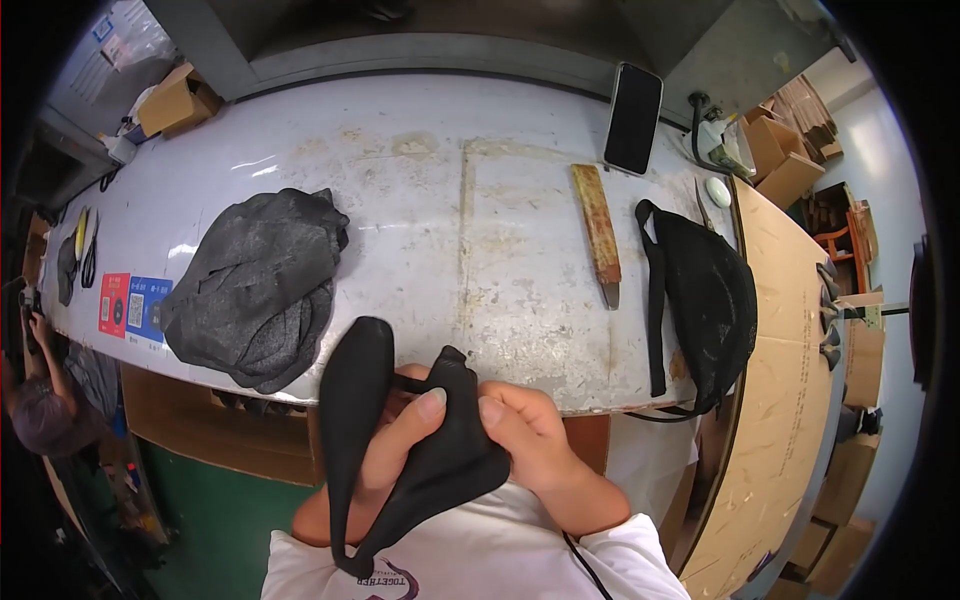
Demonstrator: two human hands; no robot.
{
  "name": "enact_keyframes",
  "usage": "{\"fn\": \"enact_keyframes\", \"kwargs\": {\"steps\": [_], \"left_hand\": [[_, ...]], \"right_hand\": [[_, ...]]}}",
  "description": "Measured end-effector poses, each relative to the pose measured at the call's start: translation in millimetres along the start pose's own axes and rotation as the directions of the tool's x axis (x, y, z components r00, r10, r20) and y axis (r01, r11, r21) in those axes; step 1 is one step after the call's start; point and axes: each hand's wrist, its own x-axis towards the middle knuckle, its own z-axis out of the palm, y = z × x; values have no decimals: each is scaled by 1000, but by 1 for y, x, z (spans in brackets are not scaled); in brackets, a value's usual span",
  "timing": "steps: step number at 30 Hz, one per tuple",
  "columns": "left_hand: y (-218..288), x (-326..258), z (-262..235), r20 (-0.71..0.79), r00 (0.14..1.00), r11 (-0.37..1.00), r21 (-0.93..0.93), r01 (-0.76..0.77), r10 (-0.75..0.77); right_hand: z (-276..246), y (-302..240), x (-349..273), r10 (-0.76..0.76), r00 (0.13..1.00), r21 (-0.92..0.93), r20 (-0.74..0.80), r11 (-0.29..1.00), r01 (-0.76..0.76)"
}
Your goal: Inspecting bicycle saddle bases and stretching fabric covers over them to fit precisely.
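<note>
Two bare hands meet over the near edge of a long, worn grey counter, which fills most of the view. On its left half lies a heap of dark grey fabric pieces, reaching close to the near edge. Toward the right end sits a stack of black mesh pieces with straps, partly hanging over the near edge. Between the two piles, nearer the right one, a rusty flat tool lies pointing to the near edge. A black phone rests at the far edge.

Both forearms come up from below, bent inward. The left hand is curled shut, thumb on top, pinching a black fabric piece held just off the near edge, in front of the chest. The right hand is closed too, its thumb pressing the same piece beside the left thumb. A long lobe of the piece rises at the left and a strip dangles down.
</note>
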Motion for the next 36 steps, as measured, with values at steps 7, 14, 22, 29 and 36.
{"fn": "enact_keyframes", "kwargs": {"steps": [7, 14, 22, 29, 36], "left_hand": [[-2, 9, -1, 96, 991, 987, -134, -84, 97], [-33, 21, 4, -105, 988, 977, -170, -130, 113], [-43, 24, 2, -74, 979, 979, -51, -197, 193], [-32, 31, -42, 108, 993, 932, -362, -7, 49], [7, 20, -32, 33, 884, 772, 473, -425, 466]], "right_hand": [[-11, 7, -6, 56, 998, 257, 39, 964, -64], [-4, 21, -1, 70, 997, 562, 45, 823, -83], [-11, 26, -5, -380, 888, -286, -259, 908, 305], [-29, 8, -9, -272, 924, 341, -270, 870, 356], [-52, -1, -8, -390, 891, -289, -234, 903, 319]]}}
